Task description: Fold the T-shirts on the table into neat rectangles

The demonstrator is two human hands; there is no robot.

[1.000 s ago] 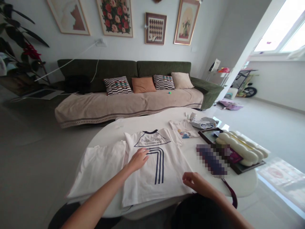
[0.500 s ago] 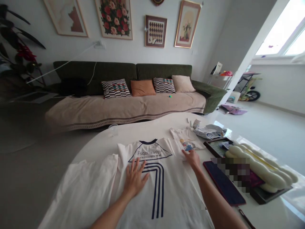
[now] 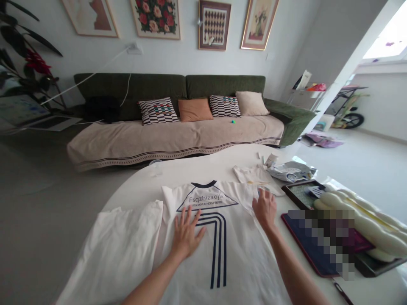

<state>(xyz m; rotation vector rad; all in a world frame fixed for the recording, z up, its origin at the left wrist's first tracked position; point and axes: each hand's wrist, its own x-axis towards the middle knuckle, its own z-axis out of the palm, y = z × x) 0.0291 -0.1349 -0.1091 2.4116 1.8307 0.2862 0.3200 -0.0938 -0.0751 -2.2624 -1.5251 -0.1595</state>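
A white jersey [image 3: 232, 254] with a dark blue number 7 and a printed triangle lies spread on the white table [image 3: 190, 171]. My left hand [image 3: 187, 232] lies flat on its chest, fingers spread, just left of the 7. My right hand [image 3: 265, 207] is at the jersey's right sleeve, fingers curled over the sleeve edge. A second white garment [image 3: 124, 250] lies folded to the left of the jersey. Just beyond my right hand lies a small white shirt [image 3: 254, 173].
Crumpled packaging [image 3: 291, 171] lies at the table's far right. A dark tray [image 3: 300, 192] holds a cream wavy cushion [image 3: 362, 216], beside a dark blue flat case [image 3: 307, 241]. A clear glass [image 3: 155, 167] stands at the far edge. A green sofa [image 3: 178, 127] is beyond.
My right hand came up from the near table edge to the jersey's right sleeve and drew back slightly. My left hand stayed flat on the chest. The view moved closer.
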